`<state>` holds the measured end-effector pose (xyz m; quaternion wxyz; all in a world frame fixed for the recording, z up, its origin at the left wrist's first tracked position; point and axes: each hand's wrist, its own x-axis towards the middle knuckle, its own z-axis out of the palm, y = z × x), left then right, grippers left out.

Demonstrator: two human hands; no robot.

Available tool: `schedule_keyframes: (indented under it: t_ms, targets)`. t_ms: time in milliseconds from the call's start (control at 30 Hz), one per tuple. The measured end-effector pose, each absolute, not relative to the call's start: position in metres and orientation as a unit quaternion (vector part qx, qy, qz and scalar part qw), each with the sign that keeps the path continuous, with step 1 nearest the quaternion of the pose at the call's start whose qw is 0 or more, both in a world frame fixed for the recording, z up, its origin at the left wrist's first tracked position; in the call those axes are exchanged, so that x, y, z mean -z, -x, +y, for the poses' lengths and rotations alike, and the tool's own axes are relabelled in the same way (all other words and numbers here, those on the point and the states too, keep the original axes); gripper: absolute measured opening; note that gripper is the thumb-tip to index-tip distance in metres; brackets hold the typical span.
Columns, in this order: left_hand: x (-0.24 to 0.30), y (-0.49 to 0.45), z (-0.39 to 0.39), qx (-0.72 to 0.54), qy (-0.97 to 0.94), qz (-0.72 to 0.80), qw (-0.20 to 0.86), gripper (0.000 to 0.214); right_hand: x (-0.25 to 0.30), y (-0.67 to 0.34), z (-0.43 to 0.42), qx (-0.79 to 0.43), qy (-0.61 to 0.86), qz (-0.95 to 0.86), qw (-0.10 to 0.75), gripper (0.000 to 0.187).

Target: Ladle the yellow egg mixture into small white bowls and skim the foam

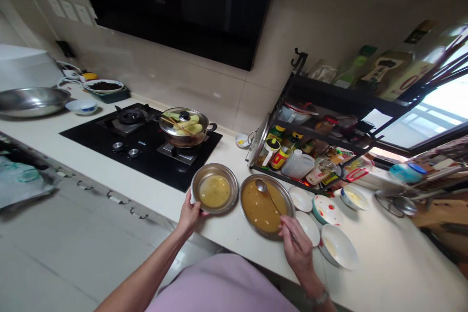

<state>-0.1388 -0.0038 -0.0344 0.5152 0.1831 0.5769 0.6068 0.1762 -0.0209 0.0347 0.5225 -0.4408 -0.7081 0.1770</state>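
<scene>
Spoon (261, 186) pinched in right hand (297, 244)

A metal bowl (233, 187) is concealing part of the left hand (190, 216), while the right hand (298, 249) is covering the handle end of a spoon (261, 185). The top edge is cropping a black panel (179, 5), the left edge is cutting off a steel pan (32, 101) and a plastic bag (22, 185), and the bottom edge is slicing through a lavender garment (223, 287). Blur is leaving small lettering unreadable on bottles (385, 66) atop a dark rack (331, 90).
</scene>
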Motion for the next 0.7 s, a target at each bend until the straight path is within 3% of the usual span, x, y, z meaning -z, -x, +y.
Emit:
schedule_keyframes:
  t_ms: [267,400,533,700]
  targets:
    - [0.037,0.138,-0.007,-0.61,-0.203,0.577,0.504,0.084,-0.021,-0.104,-0.001,-0.291,0.389,-0.732,0.477,0.023]
    - [0.038,0.138,-0.006,-0.609,-0.198,0.584,0.5,0.087,-0.009,-0.086,0.007,-0.336,0.431,-0.696,0.466,0.023]
    - [0.039,0.138,-0.006,-0.608,-0.192,0.589,0.497,0.088,-0.003,-0.083,0.011,-0.405,0.521,-0.561,0.5,0.032]
    - [0.037,0.139,-0.007,-0.598,-0.202,0.593,0.501,0.085,-0.008,-0.088,0.015,-0.44,0.529,-0.473,0.55,0.041]
